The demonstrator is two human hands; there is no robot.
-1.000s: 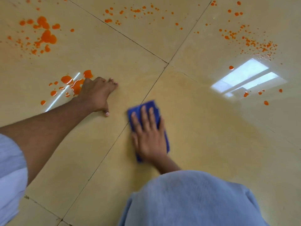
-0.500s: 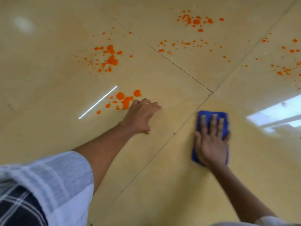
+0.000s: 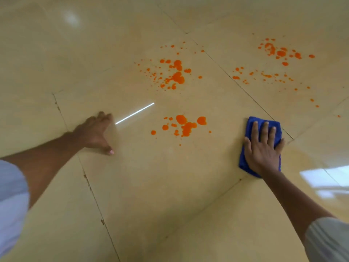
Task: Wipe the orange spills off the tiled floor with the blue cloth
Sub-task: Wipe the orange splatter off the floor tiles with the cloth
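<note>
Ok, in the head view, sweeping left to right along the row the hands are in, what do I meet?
Left hand braced on the tiled floor → thin white light reflection → nearest orange spill → right hand pressing flat on the blue cloth.

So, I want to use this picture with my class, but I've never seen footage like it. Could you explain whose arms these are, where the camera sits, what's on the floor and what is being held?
There is no machine here. A person wears a wide-angle camera on the head, looking forward and down, so the two arms are the wearer's own.

The surface is a glossy beige tiled floor. The right hand lies flat, fingers straight, pressing a folded blue cloth onto it. The left hand rests on the floor and holds nothing.

Between the hands lies a cluster of orange spills, untouched by the cloth. More orange patches lie farther away. The white streak is only reflected light.
</note>
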